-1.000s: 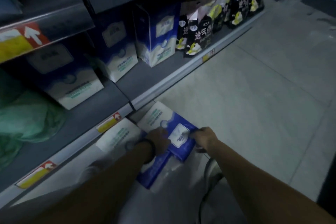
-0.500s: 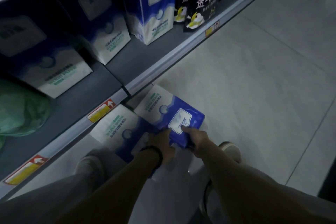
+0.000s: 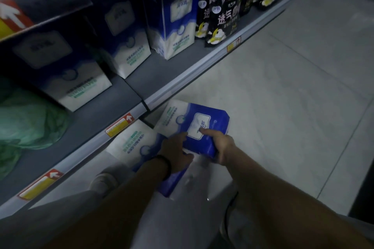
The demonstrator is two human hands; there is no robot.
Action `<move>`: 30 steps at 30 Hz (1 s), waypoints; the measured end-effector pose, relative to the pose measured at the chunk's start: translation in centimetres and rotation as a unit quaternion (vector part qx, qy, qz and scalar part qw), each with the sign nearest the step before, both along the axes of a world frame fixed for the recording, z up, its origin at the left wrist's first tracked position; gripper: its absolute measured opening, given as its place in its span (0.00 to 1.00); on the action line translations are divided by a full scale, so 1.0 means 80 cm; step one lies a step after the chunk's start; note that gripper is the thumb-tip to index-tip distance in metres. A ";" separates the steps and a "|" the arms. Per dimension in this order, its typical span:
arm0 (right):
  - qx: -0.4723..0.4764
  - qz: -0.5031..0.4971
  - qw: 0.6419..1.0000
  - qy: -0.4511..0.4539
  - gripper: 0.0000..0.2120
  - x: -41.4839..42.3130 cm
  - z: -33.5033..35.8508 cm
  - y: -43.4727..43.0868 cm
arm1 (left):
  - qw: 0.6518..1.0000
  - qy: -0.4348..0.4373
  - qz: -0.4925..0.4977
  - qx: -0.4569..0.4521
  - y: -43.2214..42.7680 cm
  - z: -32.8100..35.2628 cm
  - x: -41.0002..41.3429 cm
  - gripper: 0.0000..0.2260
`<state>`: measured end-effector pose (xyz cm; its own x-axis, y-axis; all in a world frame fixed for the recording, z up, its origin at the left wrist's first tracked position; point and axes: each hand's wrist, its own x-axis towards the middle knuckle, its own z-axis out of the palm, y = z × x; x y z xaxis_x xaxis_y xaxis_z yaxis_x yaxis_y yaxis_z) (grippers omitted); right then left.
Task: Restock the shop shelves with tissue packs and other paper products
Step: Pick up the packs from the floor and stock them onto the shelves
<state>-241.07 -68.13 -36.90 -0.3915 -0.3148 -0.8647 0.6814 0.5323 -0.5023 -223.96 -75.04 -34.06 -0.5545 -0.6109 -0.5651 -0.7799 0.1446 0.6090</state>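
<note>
A blue and white tissue pack [image 3: 194, 119] is tilted up off the floor in front of the bottom shelf [image 3: 113, 127]. My left hand [image 3: 175, 151], a dark band on its wrist, grips the pack's near left edge. My right hand [image 3: 219, 144] holds its near right corner, thumb on the white label. A second blue and white tissue pack [image 3: 133, 141] lies flat on the floor to the left, partly under my left hand. Matching packs [image 3: 176, 20] stand upright on the shelf.
Black and yellow bags [image 3: 222, 18] stand at the shelf's right end. Green packages [image 3: 28, 121] fill the far left. Price tags [image 3: 119, 124] line the shelf rail. My light trousers and a shoe [image 3: 103, 182] are below. Pale floor tiles [image 3: 283, 97] stretch to the right.
The near pack has tipped up and shifted a little to the right in both hands. My head has moved closer and lower toward the bottom shelf.
</note>
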 end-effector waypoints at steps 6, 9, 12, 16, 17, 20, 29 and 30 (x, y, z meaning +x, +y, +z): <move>0.005 0.086 0.975 0.203 0.43 -0.019 0.105 -0.007 | 0.997 0.008 -0.044 -0.058 -0.029 0.055 0.010 0.37; -0.012 0.183 0.934 0.307 0.43 -0.032 0.174 -0.013 | 0.991 0.008 -0.055 -0.124 -0.053 0.090 0.019 0.42; -0.035 0.315 0.862 0.396 0.42 -0.038 0.244 -0.025 | 0.987 0.032 -0.020 -0.153 -0.076 0.136 0.031 0.50; -0.054 0.509 0.688 0.514 0.39 -0.022 0.317 -0.049 | 0.982 0.125 0.027 -0.137 -0.104 0.190 0.050 0.63; -0.055 0.545 0.643 0.535 0.40 -0.015 0.329 -0.056 | 0.982 0.144 0.020 -0.124 -0.111 0.199 0.055 0.64; -0.042 0.608 0.538 0.583 0.42 0.017 0.355 -0.077 | 0.983 0.179 -0.019 -0.048 -0.113 0.223 0.073 0.58; -0.092 0.358 0.716 0.592 0.63 0.047 0.320 -0.124 | 0.964 0.209 0.164 0.014 -0.170 0.239 0.084 0.40; -0.104 0.302 0.770 0.552 0.60 0.049 0.310 -0.132 | 0.957 0.213 0.194 0.007 -0.180 0.237 0.080 0.40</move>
<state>-237.11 -78.71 -12.07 -0.5795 -0.8148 -0.0159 -0.5627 0.4141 -0.7155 -217.54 -89.47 -15.10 -0.4687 -0.8123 -0.3472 -0.4531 -0.1164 0.8838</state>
